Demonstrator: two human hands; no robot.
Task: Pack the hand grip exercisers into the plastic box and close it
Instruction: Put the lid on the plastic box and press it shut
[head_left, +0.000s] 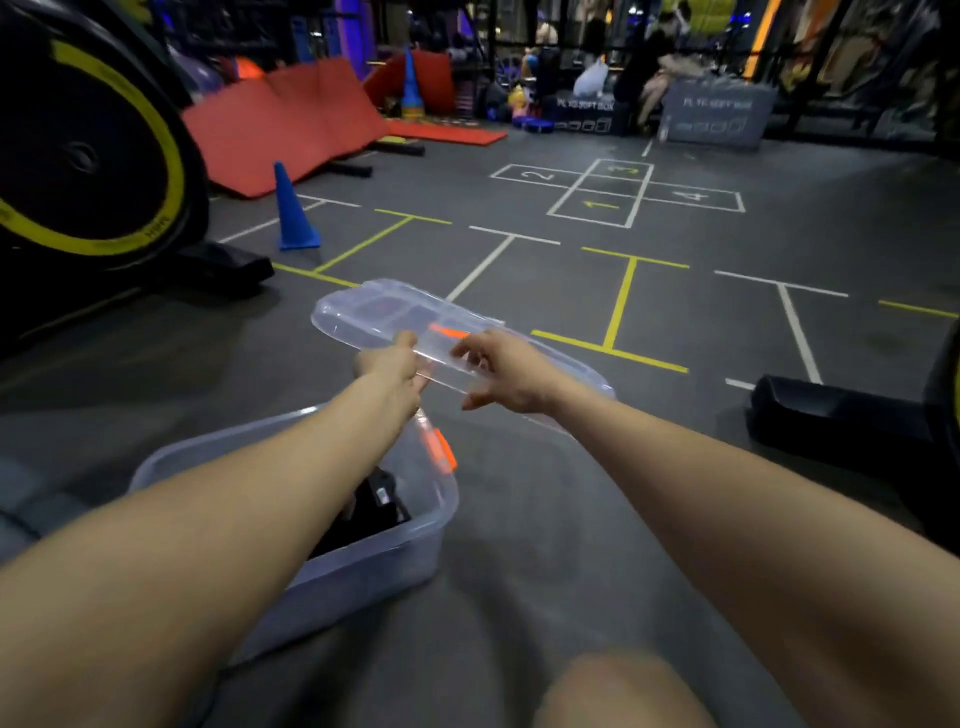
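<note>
A clear plastic box (363, 566) sits on the grey floor at lower left, with an orange latch (441, 452) on its far end. Black hand grip exercisers (371, 512) lie inside it, partly hidden by my left forearm. I hold the clear lid (363, 317) in the air beyond the box, tilted, its near edge toward me. My left hand (389, 366) grips the lid's near edge. My right hand (501, 371) pinches the same edge a little to the right. An orange latch shows through the lid between my hands.
A blue cone (293, 210) stands on the floor ahead left. A black and yellow exercise machine (88, 156) fills the left side. A black machine foot (831, 410) lies at right. Red mats (280, 119) lean at the back. My knee (618, 691) shows at the bottom.
</note>
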